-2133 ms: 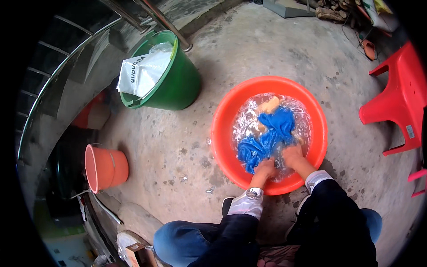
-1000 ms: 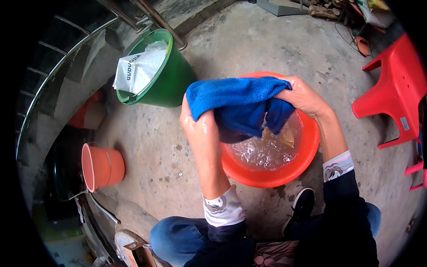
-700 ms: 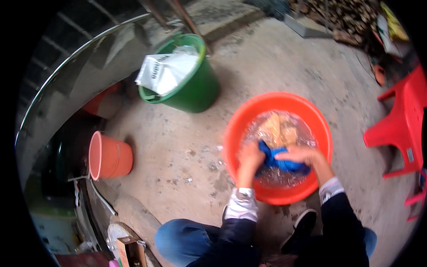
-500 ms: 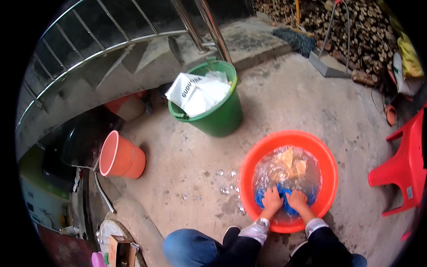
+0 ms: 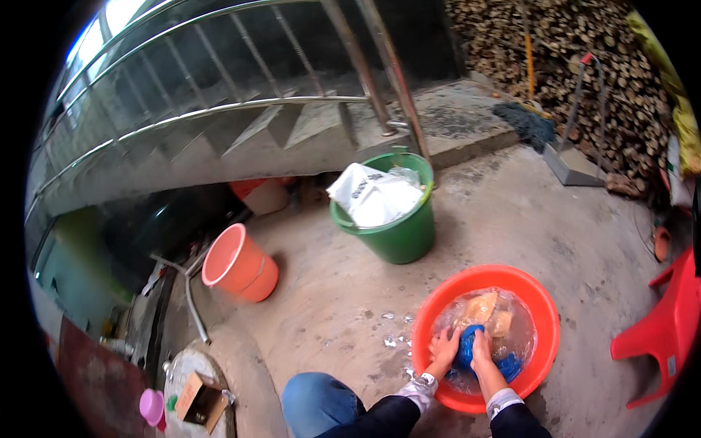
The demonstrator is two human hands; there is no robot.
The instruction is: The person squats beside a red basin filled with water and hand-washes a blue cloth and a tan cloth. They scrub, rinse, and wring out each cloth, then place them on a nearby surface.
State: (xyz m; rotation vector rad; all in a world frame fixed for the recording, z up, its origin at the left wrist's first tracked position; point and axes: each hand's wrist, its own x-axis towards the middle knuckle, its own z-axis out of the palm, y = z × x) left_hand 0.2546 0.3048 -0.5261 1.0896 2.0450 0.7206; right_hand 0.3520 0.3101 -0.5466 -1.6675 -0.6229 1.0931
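Observation:
A red round basin [image 5: 542, 306] of soapy water stands on the concrete floor in front of my knees. In it lies a blue cloth [image 5: 467, 347], bunched into a ball, with a yellowish cloth [image 5: 483, 307] behind it. My left hand [image 5: 443, 348] presses the blue cloth from the left and my right hand [image 5: 483, 349] grips it from the right. Both hands are in the water at the basin's near side.
A green bucket [image 5: 398, 233] holding a white plastic bag [image 5: 372, 196] stands behind the basin. An orange bucket [image 5: 238, 263] lies tilted to the left. A red plastic chair [image 5: 661, 332] is at the right. Stairs with a metal railing [image 5: 241, 109] and stacked firewood [image 5: 584, 66] are at the back.
The blue cloth, held up spread above the basin a second ago, is now down in the water, bunched between both hands. The camera has tilted up, showing the stairs and firewood.

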